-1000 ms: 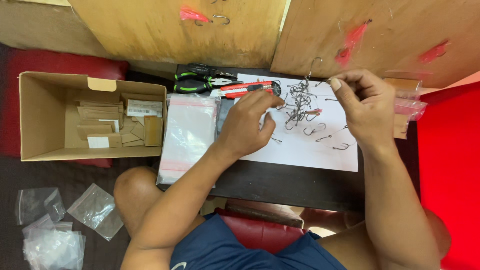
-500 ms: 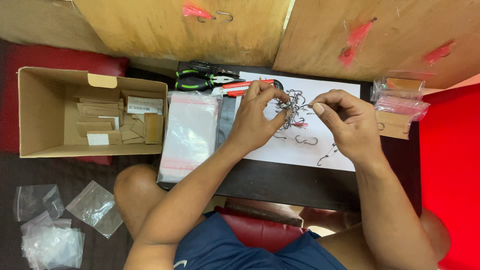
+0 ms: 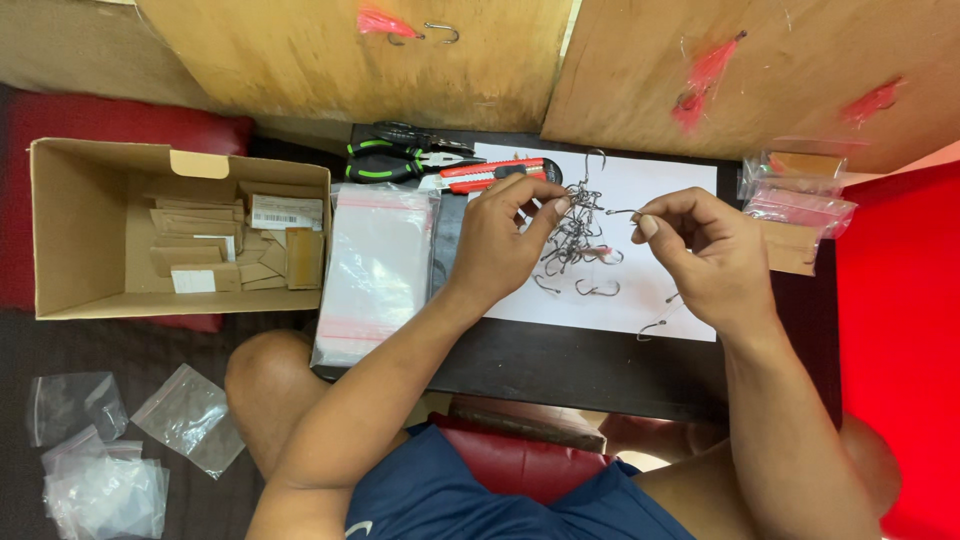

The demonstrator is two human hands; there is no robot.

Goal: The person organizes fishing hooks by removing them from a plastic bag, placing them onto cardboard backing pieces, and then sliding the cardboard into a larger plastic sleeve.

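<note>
Both hands over white sheet [image 3: 660, 185] on dark low table [image 3: 560, 365]. Left hand [image 3: 500, 245] fingers curled, fingertips pinched into top of tangled pile of metal hooks [image 3: 575, 235]; touching pile, grip on a single hook not clear. Right hand [image 3: 705, 255] closed in narrow pinch, thumb against forefinger, holding one hook [image 3: 620, 212] by its end, lifted just clear of pile. Compared with a second ago: right hand drawn in from far right edge of sheet toward pile; left hand shifted up from beside the red cutter [image 3: 490, 175] onto the tangle. Hands now near each other, apart, hook between them. Reads as one hook being teased free of the tangle, sorting at an early stage, most hooks still clumped. Loose hooks [image 3: 598, 290] scattered on sheet below. Hard to make out: hook count in tangle, whether held hook is snagged on others, hook partly under right wrist [image 3: 655, 325]. Green-handled pliers [image 3: 400, 160] partly behind cutter. Stack of clear bags [image 3: 375, 265] left of sheet; cardboard box [image 3: 60, 235] contents only partly legible as card pieces.
</note>
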